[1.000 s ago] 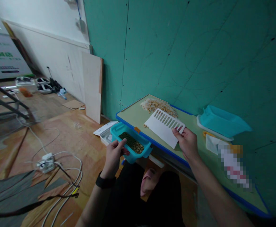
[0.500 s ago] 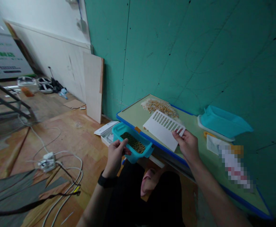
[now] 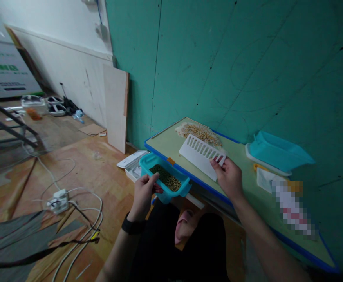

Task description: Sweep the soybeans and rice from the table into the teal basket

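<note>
My right hand is closed on the right end of a white slotted plastic board, which is tilted over the tabletop. Just beyond the board lies a spread of yellow beans mixed with pale grains. My left hand grips the near rim of a turquoise plastic bin, thumb on top. Inside the bin are dark green beans and yellowish beans. The bin sits at the table's front left edge, beside an orange clip.
Another turquoise bin rests on a white tray at the table's right. Near it lie a white packet and a pixelated item. A green wall backs the table. Cables and a power strip lie on the floor to the left.
The white slotted board has shifted slightly back and left in my right hand, and its tilt has changed. My left hand and the bin have stayed put.
</note>
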`<state>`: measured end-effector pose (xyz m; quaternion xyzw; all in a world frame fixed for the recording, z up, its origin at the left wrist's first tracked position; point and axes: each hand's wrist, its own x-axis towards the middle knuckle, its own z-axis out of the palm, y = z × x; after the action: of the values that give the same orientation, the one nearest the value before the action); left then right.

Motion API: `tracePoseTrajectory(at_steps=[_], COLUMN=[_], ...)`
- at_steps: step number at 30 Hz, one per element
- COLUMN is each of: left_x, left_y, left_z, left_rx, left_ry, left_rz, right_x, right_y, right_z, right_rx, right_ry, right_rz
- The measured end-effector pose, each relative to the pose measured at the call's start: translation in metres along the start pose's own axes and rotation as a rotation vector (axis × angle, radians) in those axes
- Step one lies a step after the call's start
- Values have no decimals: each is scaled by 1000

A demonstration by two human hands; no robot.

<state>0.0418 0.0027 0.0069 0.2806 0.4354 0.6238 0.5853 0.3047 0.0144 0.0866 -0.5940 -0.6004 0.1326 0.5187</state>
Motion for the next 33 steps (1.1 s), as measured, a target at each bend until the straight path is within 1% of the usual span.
tracePoseTrajectory(at_steps=[5, 8, 10, 12, 14, 15, 17, 19, 21, 23, 25, 27, 29, 33], left_x=[2, 1, 0, -2, -5, -6, -10, -14, -19, -23, -26, -27, -27, -26], left_y=[-3, -3, -3, -5, -9, -12, -18, -24, -29, -31, -33, -33, -34, -35], left_z=[0, 0, 0, 0, 1, 2, 6, 9, 12, 13, 12, 10, 9, 8], left_rx=[-6, -6, -1, 4, 6, 5, 6, 14, 12, 17, 15, 16, 16, 11], left_ry=[5, 4, -2, -4, -4, -6, -11, -14, -6, 4, 4, 5, 11, 27], left_rz=[2, -1, -4, -8, -17, -24, -31, -32, -50, -67, -71, -80, -89, -96], right_x=[-25, -35, -32, -24, -17, -16, -19, -24, -28, -26, -22, -19, -20, -29], right_y=[-15, -21, -18, -12, -10, -11, -18, -31, -46, -58, -65, -66, -64, -54], right_z=[-4, -13, -22, -30, -33, -31, -19, 3, 30, 53, 68, 72, 66, 39], right_rx=[1, -10, -34, -87, -175, -234, -366, -494, -585, -672, -774, -870, -937, -1000], right_ry=[-105, -132, -86, 0, 65, 71, 30, -43, -170, -289, -383, -432, -449, -457], right_rz=[-37, -64, -99, -135, -179, -214, -325, -490, -620, -674, -639, -576, -525, -467])
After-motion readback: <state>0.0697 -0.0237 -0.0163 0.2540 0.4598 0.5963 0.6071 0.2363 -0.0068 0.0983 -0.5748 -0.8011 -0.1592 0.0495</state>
